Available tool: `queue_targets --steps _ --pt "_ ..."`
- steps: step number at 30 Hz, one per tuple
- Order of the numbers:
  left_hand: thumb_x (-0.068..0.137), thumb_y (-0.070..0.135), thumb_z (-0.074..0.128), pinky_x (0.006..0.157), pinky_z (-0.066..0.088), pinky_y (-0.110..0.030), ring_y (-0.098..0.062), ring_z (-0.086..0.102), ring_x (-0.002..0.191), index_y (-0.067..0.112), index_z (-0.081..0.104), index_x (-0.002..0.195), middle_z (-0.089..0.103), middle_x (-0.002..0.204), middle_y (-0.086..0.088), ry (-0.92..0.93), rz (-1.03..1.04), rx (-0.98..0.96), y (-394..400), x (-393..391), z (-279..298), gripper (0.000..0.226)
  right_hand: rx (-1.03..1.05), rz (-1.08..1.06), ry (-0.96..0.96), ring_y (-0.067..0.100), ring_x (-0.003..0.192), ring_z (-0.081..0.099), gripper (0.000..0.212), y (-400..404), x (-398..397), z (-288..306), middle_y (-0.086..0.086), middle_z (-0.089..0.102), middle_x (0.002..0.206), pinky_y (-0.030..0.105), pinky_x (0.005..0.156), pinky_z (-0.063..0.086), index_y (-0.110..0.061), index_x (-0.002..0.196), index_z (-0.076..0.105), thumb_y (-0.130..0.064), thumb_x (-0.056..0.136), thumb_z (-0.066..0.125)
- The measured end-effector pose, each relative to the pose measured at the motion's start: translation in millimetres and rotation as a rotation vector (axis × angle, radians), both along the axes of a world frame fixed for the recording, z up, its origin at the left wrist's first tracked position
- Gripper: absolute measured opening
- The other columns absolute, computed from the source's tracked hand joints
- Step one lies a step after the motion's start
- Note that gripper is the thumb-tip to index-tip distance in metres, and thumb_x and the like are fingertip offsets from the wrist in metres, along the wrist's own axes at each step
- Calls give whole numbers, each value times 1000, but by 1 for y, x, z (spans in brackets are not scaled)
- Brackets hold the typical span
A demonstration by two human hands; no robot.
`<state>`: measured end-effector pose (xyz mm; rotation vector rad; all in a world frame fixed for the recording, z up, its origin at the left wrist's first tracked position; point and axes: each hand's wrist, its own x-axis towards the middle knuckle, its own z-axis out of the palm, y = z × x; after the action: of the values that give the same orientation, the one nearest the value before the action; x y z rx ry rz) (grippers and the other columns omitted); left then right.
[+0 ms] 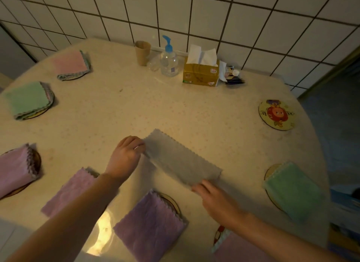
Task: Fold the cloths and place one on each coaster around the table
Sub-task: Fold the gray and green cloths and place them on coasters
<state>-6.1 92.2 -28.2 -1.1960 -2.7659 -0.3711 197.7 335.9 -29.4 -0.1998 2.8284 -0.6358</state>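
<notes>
Both hands pinch the grey cloth (pixel 182 160), left hand (pixel 126 154) on its far-left end and right hand (pixel 214 197) on its near-right end, so its long axis runs diagonally across mid-table toward the bare coaster (pixel 276 114) at the right edge.

We find no legible text. The bare coaster (pixel 276 114) at right carries characters around a cartoon figure, too blurred to read; the tissue box (pixel 200 74) and pump bottle (pixel 169 61) bear unreadable labels.
</notes>
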Motion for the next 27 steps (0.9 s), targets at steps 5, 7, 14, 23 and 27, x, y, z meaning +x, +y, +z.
queue_targets --steps 5,7,14,23,27 --pt "70 9 58 114 26 -22 -17 40 134 15 58 129 51 140 3 -433 -223 53 15 79 -10 58 -277 -68 137 8 92 53 29 -45 -11 19 0 53 105 11 83 37 -20 108 53 -6 82 49" --pt "73 20 59 108 37 -26 -16 46 130 19 60 127 58 134 5 -444 -218 21 18 95 -26 54 -303 -46 149 3 94 51 31 -51 -13 23 -3 50 106 4 87 32 -21 109 50 -6 83 49" --pt "82 37 40 89 50 -22 -12 65 108 24 73 108 70 112 11 -328 -101 34 28 112 -44 44 13 111 107 14 119 52 41 0 -54 7 0 52 133 19 95 40 -18 131 50 -6 92 47" --pt "90 23 53 104 40 -20 -8 57 117 20 66 120 65 123 5 -601 60 266 18 107 -45 33 361 747 -23 18 136 36 108 52 -117 -37 1 29 153 32 105 38 -19 146 28 16 53 71" --pt "95 17 56 58 41 -23 -4 54 63 28 72 80 64 69 16 -960 387 593 13 88 -31 24 98 488 -174 9 113 54 57 51 -134 -31 -7 52 135 26 92 46 -26 136 46 -10 83 63"
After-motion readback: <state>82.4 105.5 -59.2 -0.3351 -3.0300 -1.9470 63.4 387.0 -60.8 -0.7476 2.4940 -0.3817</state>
